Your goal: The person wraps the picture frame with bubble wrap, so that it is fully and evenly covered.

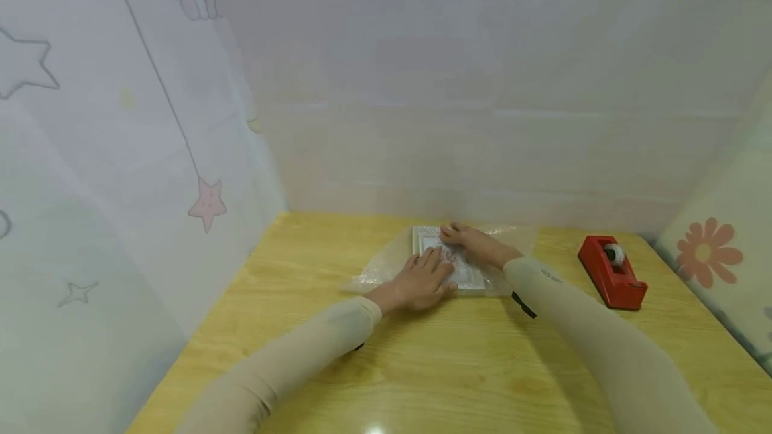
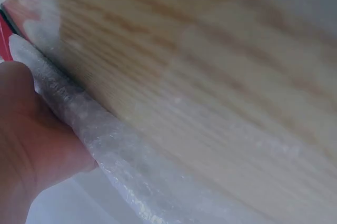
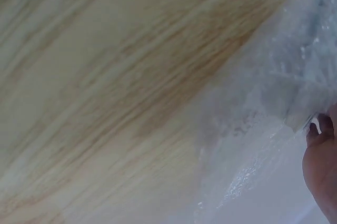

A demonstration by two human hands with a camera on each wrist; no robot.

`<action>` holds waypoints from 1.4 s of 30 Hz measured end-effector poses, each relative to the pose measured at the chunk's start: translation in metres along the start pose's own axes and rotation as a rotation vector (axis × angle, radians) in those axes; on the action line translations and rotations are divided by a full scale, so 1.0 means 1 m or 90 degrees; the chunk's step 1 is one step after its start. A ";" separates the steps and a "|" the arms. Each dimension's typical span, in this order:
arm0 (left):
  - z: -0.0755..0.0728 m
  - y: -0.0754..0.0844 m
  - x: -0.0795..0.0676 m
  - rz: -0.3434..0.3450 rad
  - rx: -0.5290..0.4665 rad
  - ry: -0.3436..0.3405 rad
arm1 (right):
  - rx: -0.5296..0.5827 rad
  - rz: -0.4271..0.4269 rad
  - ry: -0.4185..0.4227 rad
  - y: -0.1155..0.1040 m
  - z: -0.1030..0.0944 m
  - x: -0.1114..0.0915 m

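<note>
A white picture frame (image 1: 470, 278) lies on the wooden table with clear bubble wrap (image 1: 386, 263) around and over it. The wrap spreads out past the frame on both sides. My left hand (image 1: 422, 280) rests on the lower middle of the frame, fingers spread over the wrapped face. At the upper right of the frame is my right hand (image 1: 476, 244), its fingers reaching left across the top. In the left wrist view, the left hand (image 2: 42, 145) lies against the wrap's edge. The right wrist view shows only part of the right hand (image 3: 321, 166), touching the crinkled wrap (image 3: 279, 82).
A red tape dispenser (image 1: 612, 273) with a roll of clear tape stands on the right of the wooden table (image 1: 422, 367). Pale printed cloth walls (image 1: 470, 86) rise behind the table and at both sides.
</note>
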State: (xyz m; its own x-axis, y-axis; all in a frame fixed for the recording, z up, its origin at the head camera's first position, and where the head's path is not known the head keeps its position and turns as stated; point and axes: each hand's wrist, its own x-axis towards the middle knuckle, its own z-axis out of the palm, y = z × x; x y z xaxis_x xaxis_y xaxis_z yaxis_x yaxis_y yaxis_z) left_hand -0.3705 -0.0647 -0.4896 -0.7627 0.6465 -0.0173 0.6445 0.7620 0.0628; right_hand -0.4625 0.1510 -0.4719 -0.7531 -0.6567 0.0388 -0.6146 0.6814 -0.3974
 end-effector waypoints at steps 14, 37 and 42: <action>0.005 -0.023 0.015 -0.107 -0.082 0.017 | -0.084 -0.016 -0.062 0.003 0.008 -0.002; -0.010 -0.022 0.033 -0.121 -0.056 -0.022 | -0.090 -0.003 -0.059 -0.006 -0.001 -0.015; -0.006 -0.026 0.038 -0.127 -0.043 -0.019 | -0.095 0.000 -0.064 -0.010 -0.005 -0.014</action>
State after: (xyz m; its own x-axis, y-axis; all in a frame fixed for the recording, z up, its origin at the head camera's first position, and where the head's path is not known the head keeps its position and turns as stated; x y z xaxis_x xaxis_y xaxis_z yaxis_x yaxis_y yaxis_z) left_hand -0.4163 -0.0599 -0.4863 -0.8722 0.4846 -0.0664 0.4749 0.8715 0.1220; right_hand -0.4467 0.1554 -0.4636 -0.7308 -0.6802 -0.0562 -0.6478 0.7172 -0.2569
